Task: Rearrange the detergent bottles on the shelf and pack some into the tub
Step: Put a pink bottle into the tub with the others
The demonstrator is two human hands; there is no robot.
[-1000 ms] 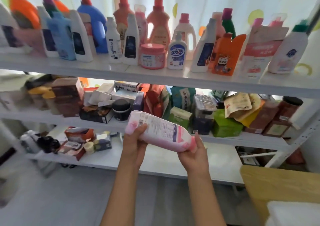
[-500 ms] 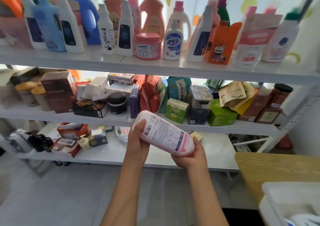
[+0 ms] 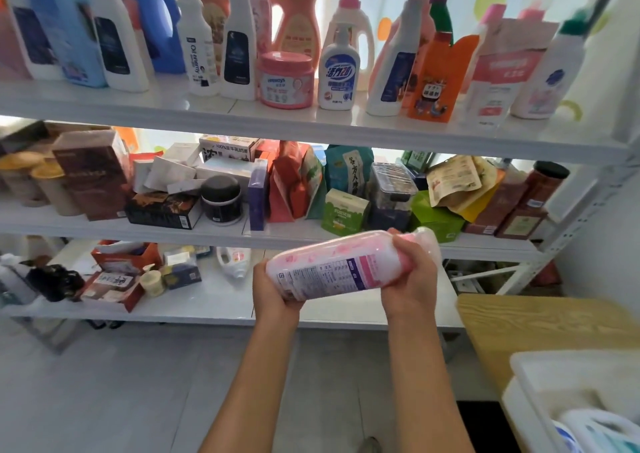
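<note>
A pink and white detergent bottle [image 3: 341, 267] lies on its side in mid-air in front of the shelves, its label facing me. My left hand [image 3: 273, 291] grips its base end from below. My right hand [image 3: 414, 272] grips its cap end, and the cap is hidden under my fingers. Several detergent bottles [image 3: 337, 62] stand in a row on the top shelf [image 3: 311, 123], with a pink jar [image 3: 285, 78] among them. The white tub [image 3: 540, 376] sits at the lower right and holds a white and blue bottle [image 3: 595, 428].
The middle shelf [image 3: 225, 232] is packed with boxes, pouches and jars. On the lowest shelf [image 3: 207, 303] lie small boxes, a cream jar and a fallen white bottle [image 3: 233, 260]. A wooden table [image 3: 540, 321] carries the tub. Grey floor lies below.
The bottle has tilted level and shifted right, toward the tub. My right hand now grips the cap end from above. More of the tub and table has come into view.
</note>
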